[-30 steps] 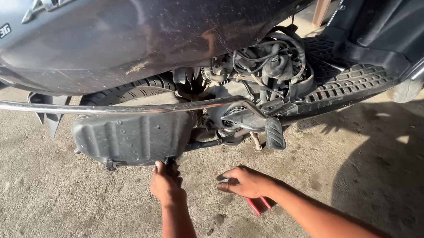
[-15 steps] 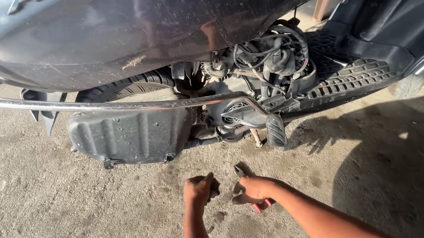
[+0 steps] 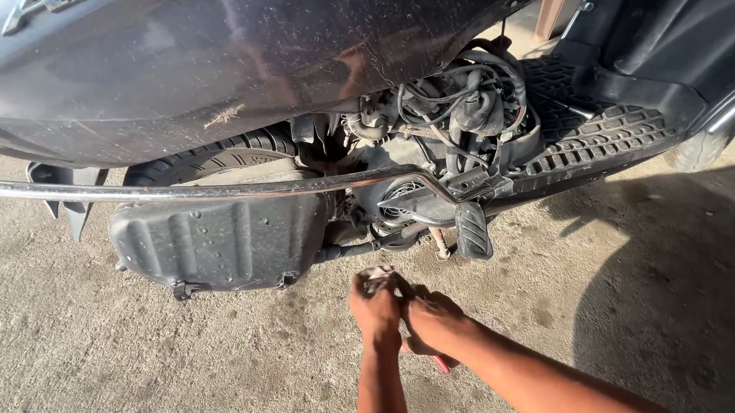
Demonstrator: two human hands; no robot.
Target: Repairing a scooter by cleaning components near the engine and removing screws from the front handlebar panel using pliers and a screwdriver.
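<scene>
My left hand (image 3: 375, 306) and my right hand (image 3: 432, 320) meet just above the concrete floor, in front of a dark grey scooter (image 3: 231, 62). My right hand grips a red-handled tool (image 3: 440, 364); only the end of the handle shows below the palm. The fingers of my left hand are curled at the tool's front end, pinching something small and pale (image 3: 377, 272) that is too small to identify. Both hands are a short way in front of the black engine side cover (image 3: 217, 241) and touch neither it nor the folded footrest (image 3: 473, 230).
A chrome guard rail (image 3: 171, 193) runs across above the cover. The rear tyre (image 3: 212, 161) sits behind it. Exposed engine parts and cables (image 3: 455, 107) lie beside the ribbed footboard (image 3: 584, 125). The scooter's shadow (image 3: 688, 297) falls on the floor at right.
My left hand has come back from the lower edge of the engine cover and joined my right hand. The right hand with the tool has shifted slightly toward the middle.
</scene>
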